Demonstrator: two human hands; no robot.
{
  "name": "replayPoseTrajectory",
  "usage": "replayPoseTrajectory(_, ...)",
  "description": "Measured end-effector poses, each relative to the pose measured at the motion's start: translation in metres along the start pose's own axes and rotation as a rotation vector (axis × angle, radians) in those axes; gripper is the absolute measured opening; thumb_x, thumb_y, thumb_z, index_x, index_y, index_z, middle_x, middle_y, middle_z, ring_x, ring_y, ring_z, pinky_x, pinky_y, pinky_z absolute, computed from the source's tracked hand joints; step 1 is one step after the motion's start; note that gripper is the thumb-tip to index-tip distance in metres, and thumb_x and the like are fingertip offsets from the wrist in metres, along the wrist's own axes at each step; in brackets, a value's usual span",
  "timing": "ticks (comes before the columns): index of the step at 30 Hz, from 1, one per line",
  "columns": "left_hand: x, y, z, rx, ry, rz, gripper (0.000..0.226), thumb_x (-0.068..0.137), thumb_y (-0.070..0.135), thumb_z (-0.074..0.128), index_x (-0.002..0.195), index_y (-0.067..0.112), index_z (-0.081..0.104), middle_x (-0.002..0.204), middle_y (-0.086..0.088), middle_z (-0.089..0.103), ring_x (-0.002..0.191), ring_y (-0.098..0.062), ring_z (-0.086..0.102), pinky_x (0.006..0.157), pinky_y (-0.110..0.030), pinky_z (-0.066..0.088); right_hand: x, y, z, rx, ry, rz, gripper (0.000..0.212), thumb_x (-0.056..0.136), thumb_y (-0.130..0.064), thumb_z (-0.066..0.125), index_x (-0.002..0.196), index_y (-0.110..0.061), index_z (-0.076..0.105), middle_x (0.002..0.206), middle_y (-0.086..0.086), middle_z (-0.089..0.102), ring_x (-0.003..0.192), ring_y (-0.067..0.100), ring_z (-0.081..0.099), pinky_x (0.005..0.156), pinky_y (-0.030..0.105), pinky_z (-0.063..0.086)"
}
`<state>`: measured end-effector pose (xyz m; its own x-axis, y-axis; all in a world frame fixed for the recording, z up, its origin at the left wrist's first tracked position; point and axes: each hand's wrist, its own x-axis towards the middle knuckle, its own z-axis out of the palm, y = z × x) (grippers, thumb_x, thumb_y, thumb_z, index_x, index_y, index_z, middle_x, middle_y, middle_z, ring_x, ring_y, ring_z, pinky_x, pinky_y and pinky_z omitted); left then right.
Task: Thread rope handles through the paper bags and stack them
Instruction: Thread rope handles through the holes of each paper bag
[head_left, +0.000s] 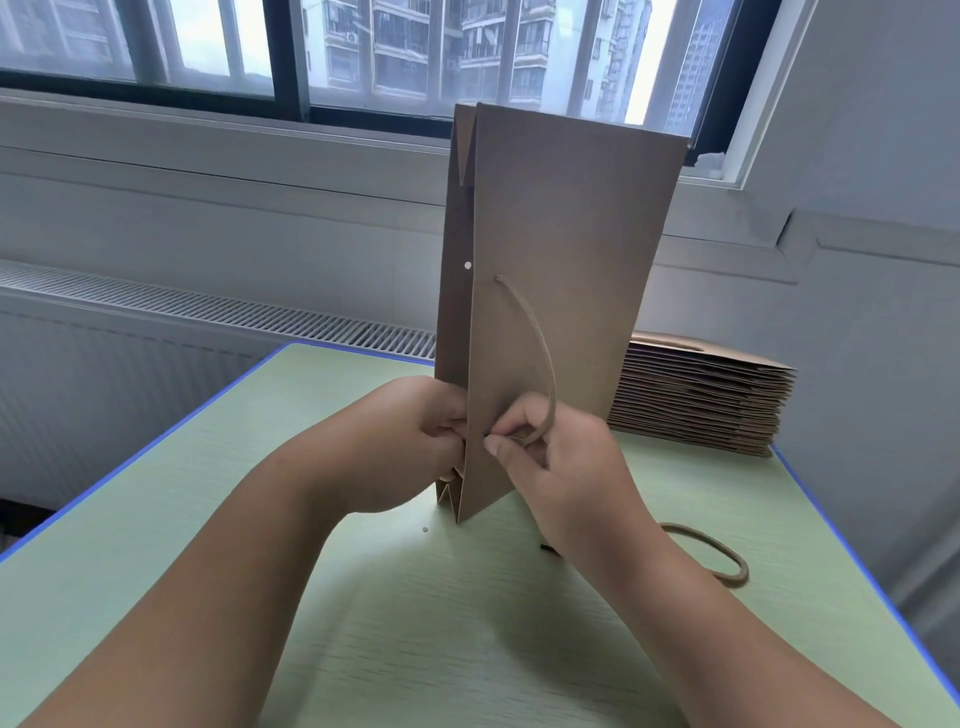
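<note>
A flat brown paper bag (566, 249) stands on its side on the green table (415, 623), its open top edge facing me. A tan rope handle (537, 338) runs from an upper hole on its right face down into my right hand (550, 457), which pinches the rope's lower end at the bag's edge. My left hand (400, 441) grips the bag's near edge from the left side, fingers partly hidden behind the paper. An empty punched hole (468, 265) shows on the left panel.
A stack of flat brown paper bags (696, 400) lies at the table's back right. A loose rope handle (717, 556) lies on the table to the right of my right wrist. A windowsill and radiator grille run behind the table.
</note>
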<state>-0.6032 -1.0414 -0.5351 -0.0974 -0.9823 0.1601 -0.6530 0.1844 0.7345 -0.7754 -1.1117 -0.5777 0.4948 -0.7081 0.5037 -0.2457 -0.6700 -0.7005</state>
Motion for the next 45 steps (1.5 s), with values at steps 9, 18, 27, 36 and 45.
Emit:
replayPoseTrajectory(9, 0.004, -0.011, 0.003, 0.129, 0.116, 0.084, 0.025, 0.087, 0.003, 0.051, 0.082, 0.013, 0.073, 0.083, -0.001, 0.072, 0.079, -0.025, 0.069, 0.072, -0.048, 0.058, 0.000, 0.000, -0.004, 0.035, -0.013, 0.010, 0.018, 0.088, -0.010, 0.074, 0.077, -0.019, 0.062, 0.069, 0.013, 0.060, 0.063, 0.030, 0.052, 0.060, 0.042, 0.043)
replayPoseTrajectory(18, 0.003, -0.006, 0.004, 0.153, 0.107, 0.103, 0.022, 0.080, 0.021, 0.046, 0.072, 0.006, 0.060, 0.072, -0.006, 0.063, 0.067, -0.030, 0.059, 0.060, -0.049, 0.053, -0.002, -0.006, 0.001, 0.151, 0.127, 0.010, 0.049, 0.078, -0.036, 0.083, 0.070, -0.016, 0.039, 0.056, -0.012, 0.033, 0.055, 0.008, 0.031, 0.053, 0.023, 0.027)
replayPoseTrajectory(27, 0.006, -0.007, 0.008, 0.170, 0.103, 0.080, 0.023, 0.079, 0.020, 0.041, 0.074, 0.005, 0.058, 0.075, -0.012, 0.062, 0.071, -0.036, 0.059, 0.061, -0.053, 0.052, -0.003, -0.012, 0.001, 0.053, 0.169, 0.025, 0.051, 0.078, -0.031, 0.084, 0.069, -0.015, 0.037, 0.051, -0.013, 0.034, 0.051, 0.005, 0.030, 0.050, 0.023, 0.026)
replayPoseTrajectory(36, 0.008, -0.008, 0.013, 0.265, 0.204, 0.000, 0.016, 0.086, 0.012, 0.053, 0.070, 0.009, 0.055, 0.068, -0.010, 0.059, 0.054, -0.021, 0.046, 0.050, -0.033, 0.038, -0.004, -0.015, 0.001, 0.006, 0.176, 0.005, 0.047, 0.079, -0.031, 0.081, 0.071, -0.013, 0.039, 0.051, -0.011, 0.036, 0.050, 0.006, 0.031, 0.050, 0.023, 0.027)
replayPoseTrajectory(45, 0.007, -0.004, 0.016, 0.250, 0.320, 0.119, 0.013, 0.085, 0.020, 0.052, 0.081, 0.020, 0.065, 0.069, 0.000, 0.063, 0.068, -0.024, 0.059, 0.063, -0.048, 0.052, -0.001, -0.013, 0.003, -0.058, 0.231, 0.017, 0.040, 0.078, -0.027, 0.076, 0.070, -0.016, 0.039, 0.052, -0.010, 0.039, 0.050, 0.007, 0.037, 0.050, 0.017, 0.030)
